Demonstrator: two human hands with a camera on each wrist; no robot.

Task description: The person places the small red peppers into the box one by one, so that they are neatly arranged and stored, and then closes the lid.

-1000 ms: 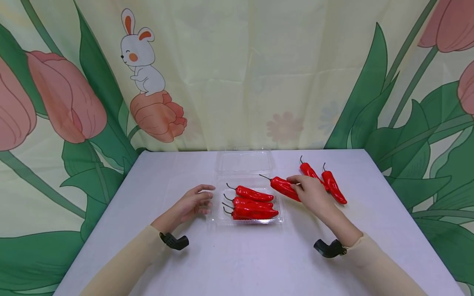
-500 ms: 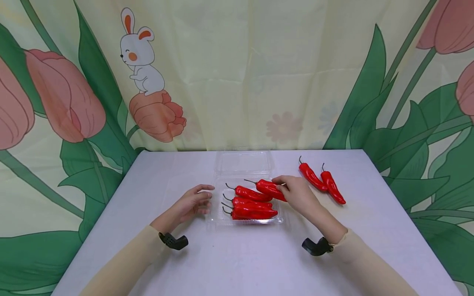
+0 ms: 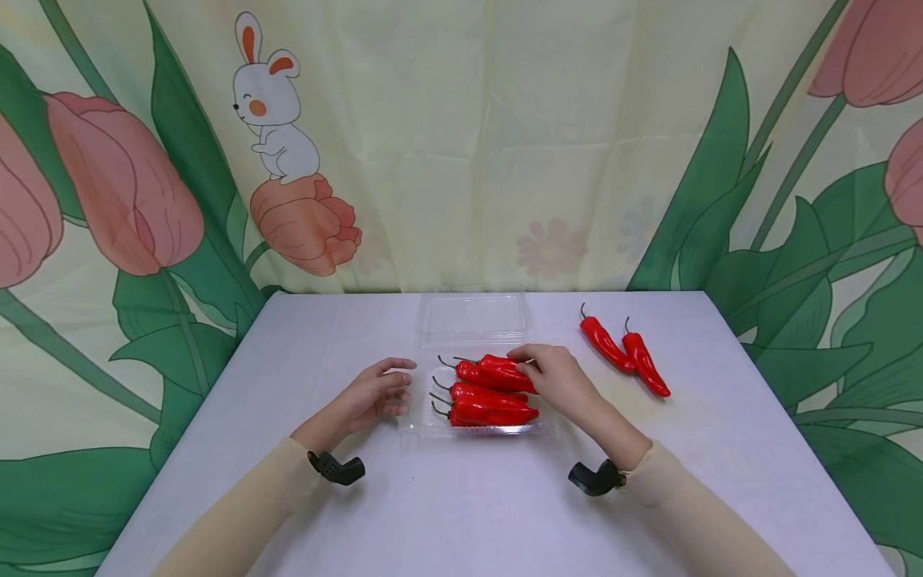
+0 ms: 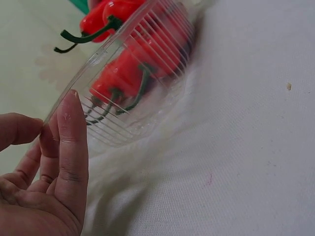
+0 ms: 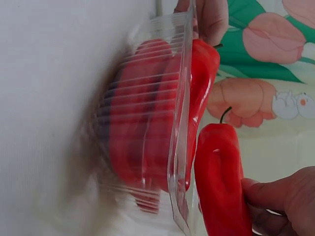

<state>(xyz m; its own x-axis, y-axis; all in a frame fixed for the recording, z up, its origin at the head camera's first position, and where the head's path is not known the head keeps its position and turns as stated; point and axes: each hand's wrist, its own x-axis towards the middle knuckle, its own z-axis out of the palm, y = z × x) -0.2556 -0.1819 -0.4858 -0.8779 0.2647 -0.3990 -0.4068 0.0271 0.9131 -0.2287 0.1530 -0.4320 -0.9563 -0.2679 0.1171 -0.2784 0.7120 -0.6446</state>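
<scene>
While pinching box point(image 4: 106, 129) with left hand point(image 3: 371, 397), holding 1 pepper point(image 3: 502, 370) stem-left above it, pinched in right hand point(image 3: 555, 378).

1. Your left sleeve point(image 3: 248, 505), long and plain in pale cream, reaches the wrist.
2. Your right sleeve point(image 3: 688, 513) shows the same pale cream, slightly puckered at its end.
3. Your left camera point(image 3: 337, 470), black and bent like a pipe elbow, is worn at the wrist.
4. Your right camera point(image 3: 597, 478) matches.
5. Your left hand point(image 3: 375, 397) and right hand point(image 3: 558, 381) are bare.
</scene>
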